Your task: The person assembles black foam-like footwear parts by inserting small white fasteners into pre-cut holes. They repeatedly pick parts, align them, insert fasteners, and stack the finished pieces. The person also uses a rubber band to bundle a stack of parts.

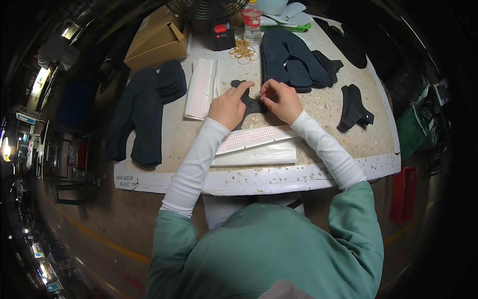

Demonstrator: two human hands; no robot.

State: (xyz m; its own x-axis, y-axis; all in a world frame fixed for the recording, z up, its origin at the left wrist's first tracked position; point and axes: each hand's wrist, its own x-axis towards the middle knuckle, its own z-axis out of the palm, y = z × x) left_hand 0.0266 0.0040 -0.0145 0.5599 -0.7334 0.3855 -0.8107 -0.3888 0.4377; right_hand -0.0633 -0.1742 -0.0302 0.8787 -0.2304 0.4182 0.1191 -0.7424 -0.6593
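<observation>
Clock bearings taken from the black perforated branched strap piece [256, 105], which lies on the white-edged, scuffed table [323, 174] between the person's two hands. Left hand [227, 108]: over the left part of the piece, touching it; index finger stretched out and apart from the thumb, other fingers bent and partly hidden. Right hand [284, 103]: at the right end of the piece, fingers curled, thumb and index tips close together; cannot tell whether they pinch its edge. Both forearms wear white stretch sleeves [194, 167] below a green garment [254, 244].

At 6 o'clock, near the hands: a long white sheet with rows of red print [256, 138], overlying a pale, glossy sheet [259, 158]. At 10 o'clock: a second red-printed white sheet [200, 87]; farther out, an open brown cardboard box [162, 50]. At 9 o'clock: stacked dark, flat, sole-shaped pieces [144, 112]. At 11 o'clock: a black boxy device with a red part [222, 40], beneath a black wire fan guard [206, 7]. At 12 o'clock: a loose heap of yellowish bands [242, 52] and a clear bottle with a red label [252, 34]. At 1 o'clock: a further dark sole-shaped stack [272, 55]. At 3 o'clock: more black strap pieces [354, 107], apart from the right hand. At 4 o'clock, beyond the table: a red plastic crate [403, 194].
</observation>
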